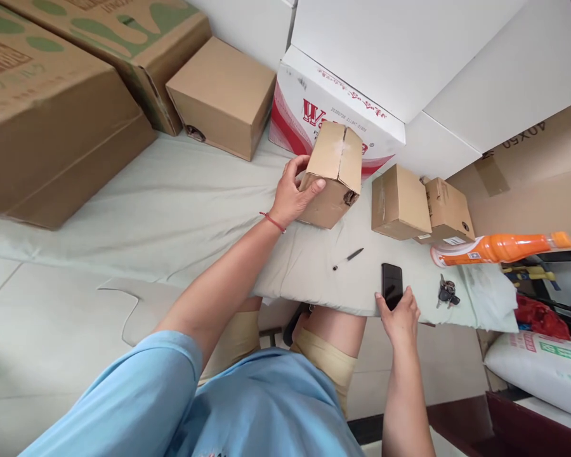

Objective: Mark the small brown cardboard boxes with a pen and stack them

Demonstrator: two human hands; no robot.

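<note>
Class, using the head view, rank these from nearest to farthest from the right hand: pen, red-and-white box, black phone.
1. Black phone: between thumb and fingers of the right hand.
2. Pen: to the phone's left.
3. Red-and-white box: farther back, behind the carton at the left hand.

light-blue short-sleeved shirt (266, 406), maybe lettered in front; pale yellow shorts (326, 365); thin red bracelet (273, 221), left wrist (280, 211).

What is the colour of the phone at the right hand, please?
The phone is black; it shows best in the head view.
</note>
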